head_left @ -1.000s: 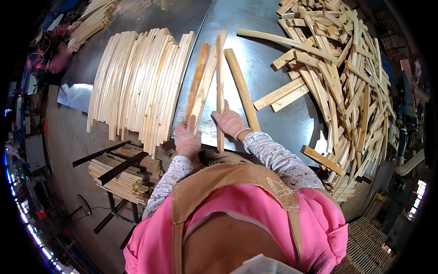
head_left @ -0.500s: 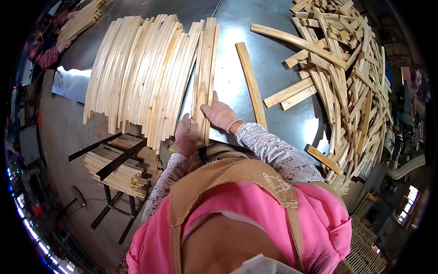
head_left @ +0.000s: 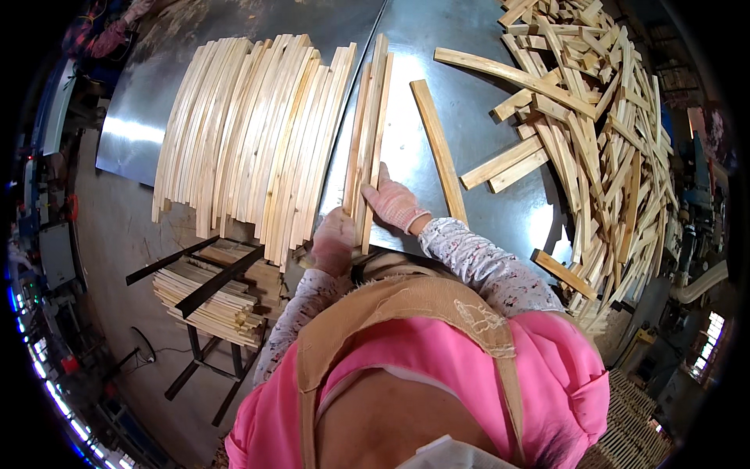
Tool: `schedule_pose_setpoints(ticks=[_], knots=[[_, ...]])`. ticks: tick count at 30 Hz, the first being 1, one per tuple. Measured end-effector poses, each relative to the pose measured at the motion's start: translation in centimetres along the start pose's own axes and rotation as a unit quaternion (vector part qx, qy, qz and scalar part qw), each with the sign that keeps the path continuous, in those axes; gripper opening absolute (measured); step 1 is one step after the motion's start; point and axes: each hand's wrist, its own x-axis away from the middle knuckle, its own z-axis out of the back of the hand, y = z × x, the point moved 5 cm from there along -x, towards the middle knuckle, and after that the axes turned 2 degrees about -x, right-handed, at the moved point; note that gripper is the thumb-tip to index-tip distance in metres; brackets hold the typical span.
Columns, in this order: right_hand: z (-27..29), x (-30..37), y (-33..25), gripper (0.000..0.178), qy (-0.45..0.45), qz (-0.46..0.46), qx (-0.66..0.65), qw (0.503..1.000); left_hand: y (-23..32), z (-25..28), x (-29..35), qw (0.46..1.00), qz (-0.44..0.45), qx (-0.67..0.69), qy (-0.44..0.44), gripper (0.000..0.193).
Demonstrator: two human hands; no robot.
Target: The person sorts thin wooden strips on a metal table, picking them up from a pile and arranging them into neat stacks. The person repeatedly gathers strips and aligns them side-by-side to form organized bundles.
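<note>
Between my hands stands a small bundle of pale wooden strips (head_left: 377, 102), pointing away from me on the metal table. My left hand (head_left: 333, 238), in a pinkish work glove, closes on the bundle's near left side. On the right side my gloved right hand (head_left: 396, 205) grips the strips, its thumb across them and a finger stretched along the edge. Some fingers of both hands are hidden by the wood. Just left of the bundle, a wide row of wooden strips (head_left: 250, 133) lies side by side. A single loose strip (head_left: 439, 148) rests to the right.
A large jumbled heap of wooden pieces (head_left: 594, 141) covers the table's right side. Below the table's left edge, more strips (head_left: 207, 301) lie on a black metal stand (head_left: 195, 352). The metal tabletop (head_left: 129, 129) has a seam. Another person's sleeve (head_left: 109, 39) shows at far left.
My left hand has closed in on the bundle, whose strips have tipped and drawn closer together. The view has shifted slightly. At the far left, the other person's strips have gone from sight.
</note>
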Motion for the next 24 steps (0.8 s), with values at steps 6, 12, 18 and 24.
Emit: schedule_pose_setpoints(ticks=[6, 12, 18, 24], knots=[[1.5, 2.1, -4.5, 0.096, -0.118, -0.012, 0.015, 0.993, 0.8, 5.3, 3.0, 0.977, 0.108, 0.181, -0.028, 0.024], [-0.9, -0.4, -6.8, 0.087, -0.043, 0.106, 0.012, 0.993, 3.6, 11.7, 1.7, 0.991, 0.047, 0.126, 0.011, 0.034], [8.9, 7.1, 11.3, 0.057, 0.346, -0.002, 0.215, 0.913, 1.7, 11.9, 2.2, 0.986, 0.036, 0.156, 0.056, 0.04], [8.0, -3.0, 5.4, 0.047, 0.248, -0.011, 0.011, 0.969, 2.8, 10.2, -0.5, 0.969, -0.228, -0.057, 0.077, 0.025]])
